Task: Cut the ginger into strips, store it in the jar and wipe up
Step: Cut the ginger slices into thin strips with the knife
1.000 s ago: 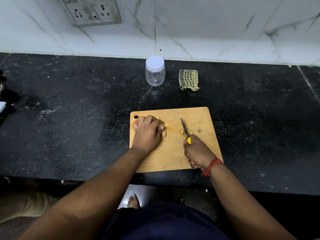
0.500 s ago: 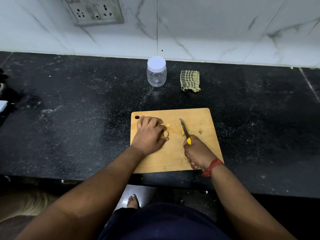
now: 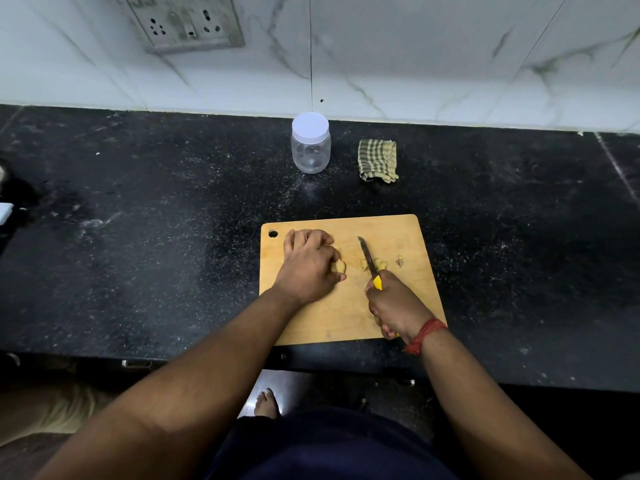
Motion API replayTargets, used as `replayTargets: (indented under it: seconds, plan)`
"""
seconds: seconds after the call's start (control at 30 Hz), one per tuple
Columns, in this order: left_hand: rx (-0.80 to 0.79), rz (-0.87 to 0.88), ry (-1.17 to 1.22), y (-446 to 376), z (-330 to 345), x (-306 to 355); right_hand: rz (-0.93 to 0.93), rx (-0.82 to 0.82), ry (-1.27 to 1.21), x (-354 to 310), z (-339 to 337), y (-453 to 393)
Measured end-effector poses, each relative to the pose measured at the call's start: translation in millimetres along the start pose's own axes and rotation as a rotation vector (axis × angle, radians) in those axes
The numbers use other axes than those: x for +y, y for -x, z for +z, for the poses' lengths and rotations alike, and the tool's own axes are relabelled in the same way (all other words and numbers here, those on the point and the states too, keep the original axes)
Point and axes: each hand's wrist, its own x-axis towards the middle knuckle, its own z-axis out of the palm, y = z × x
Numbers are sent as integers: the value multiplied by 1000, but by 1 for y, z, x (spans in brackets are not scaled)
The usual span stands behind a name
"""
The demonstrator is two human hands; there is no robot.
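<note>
A wooden cutting board lies on the black counter in front of me. My left hand rests on its left part, fingers curled over pale ginger pieces that mostly hide under it. My right hand grips the yellow handle of a small knife, blade pointing away over the board. A few cut ginger bits lie beside the blade, and one more scrap sits to the right. A clear plastic jar with a white lid stands closed behind the board. A folded green checked cloth lies right of the jar.
The black speckled counter stretches wide to both sides, its front edge just below the board. A white marble wall with a socket plate rises behind. Dark objects sit at the far left edge. My bare foot shows below the counter.
My left hand has drawn the ginger pieces in closer under its fingers. The knife has stayed over the middle of the board with little movement.
</note>
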Motion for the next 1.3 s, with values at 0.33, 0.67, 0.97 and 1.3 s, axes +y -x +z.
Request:
replayTargets:
  seconds: [0.33, 0.67, 0.97, 1.3]
  plan:
    - [38, -13, -36, 6, -4, -11, 9, -6, -7, 2, 1, 1]
    - [3, 4, -45, 0, 5, 8, 10, -3, -9, 2, -1, 5]
    - [-4, -3, -33, 3, 6, 10, 13, 0, -12, 4, -2, 5]
    - [86, 188, -109, 34, 17, 4, 24, -34, 116, 11, 3, 2]
